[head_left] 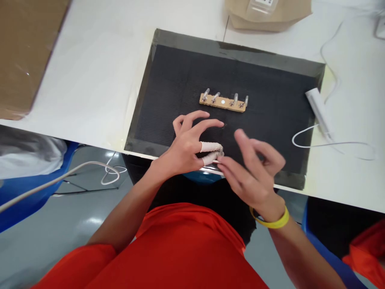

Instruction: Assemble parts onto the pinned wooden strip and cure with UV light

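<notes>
My left hand (192, 142) is over the front edge of a black mat (180, 80), with white covers on its thumb and forefinger. Those two fingertips are pinched together, the other fingers spread. My right hand (252, 172), a yellow band at its wrist, meets them with closed fingertips. Between the hands a small, thin, pale piece (215, 161) shows, too little of it visible to name. Beyond the hands lies a narrow wooden strip (218, 101) with a white dot, metal fittings and several clear tube-like pegs standing up from it.
A white pen-shaped device (319, 110) with a cord lies at the mat's right edge. Brown paper packaging (270, 18) sits at the back, a cardboard sheet (27, 52) at the left. Blue chairs (39, 200) flank me; part of another person's red clothing (369, 249) shows lower right.
</notes>
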